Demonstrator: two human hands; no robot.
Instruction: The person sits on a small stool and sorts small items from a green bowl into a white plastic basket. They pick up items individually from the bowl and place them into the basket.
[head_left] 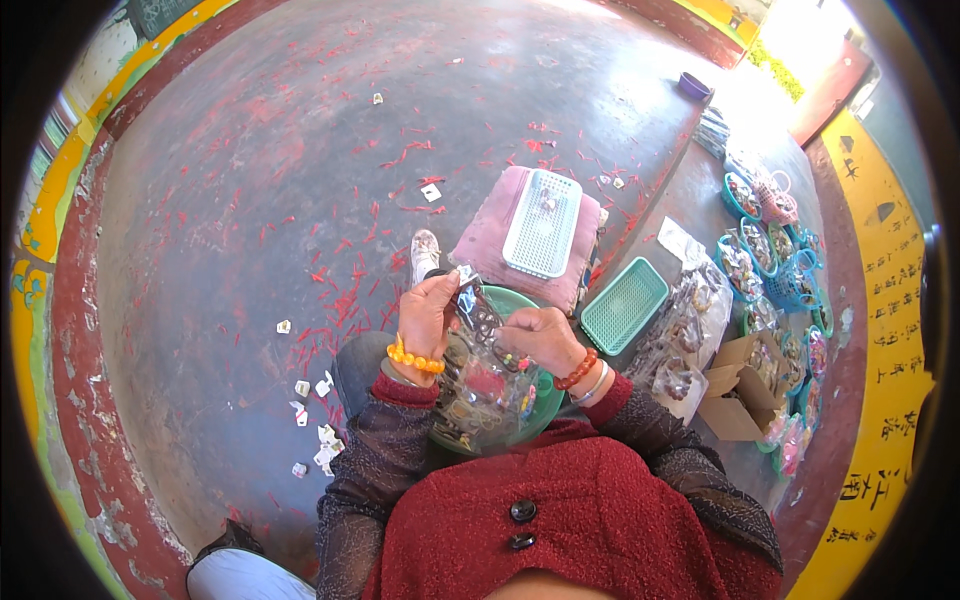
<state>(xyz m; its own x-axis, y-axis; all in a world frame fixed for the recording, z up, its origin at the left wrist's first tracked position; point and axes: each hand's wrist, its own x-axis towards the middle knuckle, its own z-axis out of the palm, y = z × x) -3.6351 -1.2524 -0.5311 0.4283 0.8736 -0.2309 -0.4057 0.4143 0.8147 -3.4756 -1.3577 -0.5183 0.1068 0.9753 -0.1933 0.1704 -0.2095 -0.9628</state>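
Observation:
My left hand (428, 312) pinches the top of a clear plastic packet (480, 312) that has dark loops and a pale blue piece in it. On the packet's other side is my right hand (545, 338), its fingers closed and turned downward. Small colourful bits show just under those fingertips, but what they grip is too small to make out. Both hands are above a green basin (548, 405) in my lap. The basin is full of clear packets (482, 385) with red, dark and pale small items, partly hidden by the hands and the held packet.
Ahead, a pale blue basket (542, 222) rests on a pink cushion (487, 228). To the right are a green basket (625, 305), a pile of packets (685, 325), an open cardboard box (742, 395) and several filled baskets (740, 265). Red scraps (345, 305) litter the floor.

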